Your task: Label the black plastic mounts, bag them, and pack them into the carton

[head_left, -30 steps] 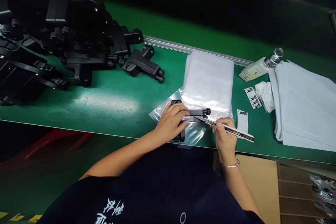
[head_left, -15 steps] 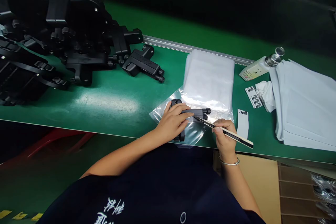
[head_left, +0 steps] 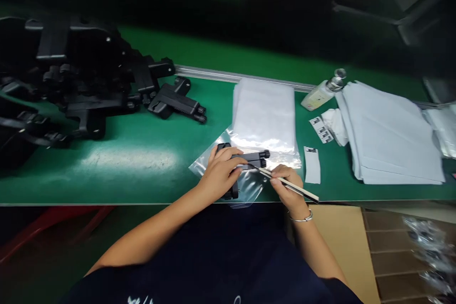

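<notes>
The left hand (head_left: 219, 175), fingers half curled, grasps a black bracket (head_left: 254, 157) of matte plastic on a glossy clear bag (head_left: 249, 190) near the green counter's (head_left: 142, 161) front edge. The bracket's long bar runs roughly along that edge, its ribbed knobs (head_left: 264, 154) pointing right. The right hand (head_left: 289, 190) pinches a slim, pale-and-black tool (head_left: 302, 192), its tip at the bar.

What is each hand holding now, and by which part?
The right hand holds the slim tool near its middle. The left hand lies over the black bracket, away from its knobs; whether it grips or presses cannot be told.
</notes>
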Tool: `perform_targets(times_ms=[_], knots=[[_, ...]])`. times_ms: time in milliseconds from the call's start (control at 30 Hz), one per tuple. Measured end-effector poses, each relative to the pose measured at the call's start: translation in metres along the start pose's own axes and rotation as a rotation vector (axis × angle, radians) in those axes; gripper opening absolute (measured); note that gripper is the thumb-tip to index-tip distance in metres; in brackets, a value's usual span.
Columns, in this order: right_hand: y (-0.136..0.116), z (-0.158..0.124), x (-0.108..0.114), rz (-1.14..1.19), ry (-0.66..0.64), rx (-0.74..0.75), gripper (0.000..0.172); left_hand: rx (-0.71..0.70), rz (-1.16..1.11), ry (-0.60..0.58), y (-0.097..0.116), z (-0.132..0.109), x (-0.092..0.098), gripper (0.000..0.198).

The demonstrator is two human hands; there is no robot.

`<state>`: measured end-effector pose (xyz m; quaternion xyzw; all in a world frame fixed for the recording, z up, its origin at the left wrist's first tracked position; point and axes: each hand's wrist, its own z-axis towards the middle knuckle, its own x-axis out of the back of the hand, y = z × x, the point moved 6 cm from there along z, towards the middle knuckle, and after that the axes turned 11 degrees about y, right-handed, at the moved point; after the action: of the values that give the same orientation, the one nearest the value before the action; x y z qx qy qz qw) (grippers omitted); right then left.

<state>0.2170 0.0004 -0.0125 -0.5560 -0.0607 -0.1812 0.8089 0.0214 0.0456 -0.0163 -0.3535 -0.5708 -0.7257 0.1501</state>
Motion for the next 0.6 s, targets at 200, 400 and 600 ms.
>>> perform_targets(times_ms=[200, 400, 600], knots=[[-0.015, 0.002, 0.002, -0.065, 0.001, 0.050, 0.021, -0.041, 0.083, -0.015, -0.008, 0.008, -0.006, 0.023], [0.004, 0.018, 0.081, -0.402, 0.352, 0.036, 0.022, -0.143, 0.157, -0.114, -0.028, 0.024, -0.016, 0.032], [0.043, 0.030, 0.142, -0.974, 0.035, -0.168, 0.048, -0.365, 0.091, -0.046, -0.026, 0.031, -0.021, 0.036]])
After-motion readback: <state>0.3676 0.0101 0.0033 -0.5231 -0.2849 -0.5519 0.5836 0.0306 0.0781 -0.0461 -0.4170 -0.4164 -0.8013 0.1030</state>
